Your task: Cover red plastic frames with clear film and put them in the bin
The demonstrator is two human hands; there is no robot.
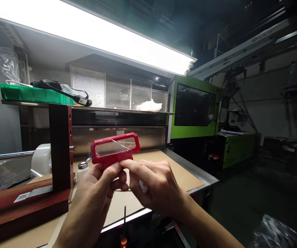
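A red plastic frame [113, 158] with a long window opening is held up above the workbench, tilted slightly up to the right. My left hand [94, 193] pinches its lower edge between thumb and fingers. My right hand [157, 181] presses its index fingertip against the same lower edge, beside the left thumb. Curled in the right hand's other fingers is a small white wad [143, 186], mostly hidden, so its material is unclear. Behind my left hand stands a white bottle with a metal cap [82, 166].
A dark red stand [60, 148] rises at left, near a white roll [42, 158]. Brown board [181, 172] covers the bench. An orange-handled screwdriver [124, 241] points up below my hands. The shelf holds a green tray [21, 93] and white crumpled material [150, 105]. A green machine [172, 127] stands behind.
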